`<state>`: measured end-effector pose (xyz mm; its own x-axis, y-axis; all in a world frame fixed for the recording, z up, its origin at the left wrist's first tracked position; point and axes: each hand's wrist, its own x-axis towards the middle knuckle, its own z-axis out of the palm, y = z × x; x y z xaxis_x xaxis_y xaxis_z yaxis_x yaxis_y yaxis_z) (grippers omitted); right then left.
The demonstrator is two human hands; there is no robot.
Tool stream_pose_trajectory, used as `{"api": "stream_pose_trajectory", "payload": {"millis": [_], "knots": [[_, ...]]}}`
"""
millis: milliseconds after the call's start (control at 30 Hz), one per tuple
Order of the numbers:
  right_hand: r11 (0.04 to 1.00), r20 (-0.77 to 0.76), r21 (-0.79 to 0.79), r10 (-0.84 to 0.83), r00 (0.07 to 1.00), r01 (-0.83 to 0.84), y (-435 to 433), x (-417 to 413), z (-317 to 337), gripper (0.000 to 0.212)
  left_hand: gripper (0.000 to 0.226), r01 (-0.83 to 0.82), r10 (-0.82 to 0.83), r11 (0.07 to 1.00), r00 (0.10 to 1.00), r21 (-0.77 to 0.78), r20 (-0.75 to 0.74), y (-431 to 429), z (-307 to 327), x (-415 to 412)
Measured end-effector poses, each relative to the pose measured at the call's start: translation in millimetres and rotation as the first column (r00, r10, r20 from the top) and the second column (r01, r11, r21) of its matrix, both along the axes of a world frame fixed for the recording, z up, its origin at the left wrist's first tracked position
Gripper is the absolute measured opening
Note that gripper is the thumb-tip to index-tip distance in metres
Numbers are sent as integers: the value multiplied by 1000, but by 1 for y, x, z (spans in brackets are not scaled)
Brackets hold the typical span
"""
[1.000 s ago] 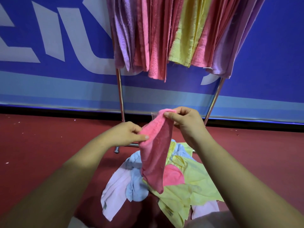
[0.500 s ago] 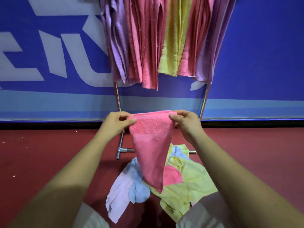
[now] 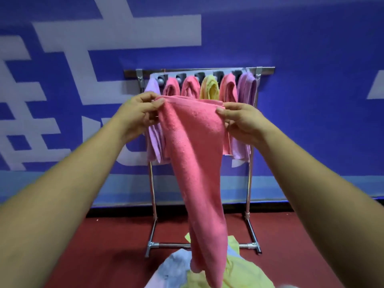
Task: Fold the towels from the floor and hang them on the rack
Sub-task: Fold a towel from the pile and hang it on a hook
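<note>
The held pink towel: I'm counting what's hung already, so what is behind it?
Behind the pink towel, pinched by left hand and right hand, the rack carries six hung towels: lilac, pink, pink, yellow, pink, lilac. The middle ones' lower parts are covered.

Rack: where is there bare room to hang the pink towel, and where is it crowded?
Crowded: six hung towels sit side by side between the rack's posts, with only narrow gaps. Bare: the short bar end left of the left purple towel, and red floor on both sides of the pile.
</note>
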<state>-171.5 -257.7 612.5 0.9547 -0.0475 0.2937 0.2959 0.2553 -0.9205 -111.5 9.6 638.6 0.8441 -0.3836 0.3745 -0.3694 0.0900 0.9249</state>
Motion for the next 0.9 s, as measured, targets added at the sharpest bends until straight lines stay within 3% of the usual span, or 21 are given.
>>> {"api": "stream_pose_trajectory", "payload": {"millis": [100, 200, 333, 567, 767, 900], "knots": [[964, 39, -221, -145, 989, 150, -7, -7, 18, 1, 11, -61, 51, 982, 997, 177, 61, 0, 19, 0], [860, 160, -398, -279, 947, 321, -12, -11, 24, 5, 14, -165, 134, 947, 983, 276, 128, -2, 30, -3], [863, 240, -354, -288, 927, 360, -12, -16, 37, 5, 12, -196, 158, 953, 972, 231, 175, -5, 46, -8], [879, 228, -360, -241, 943, 312, -17, -15, 43, 12, 18, -165, 124, 946, 980, 279, 159, -1, 52, -15], [851, 258, -389, -266, 929, 352, -16, -15, 39, 13, 13, -181, 104, 916, 969, 357, 223, 3, 49, -12], [796, 284, -455, -297, 912, 400, -16, -14, 40, 18, 12, -226, 93, 849, 954, 477, 286, 2, 52, -14]]}}
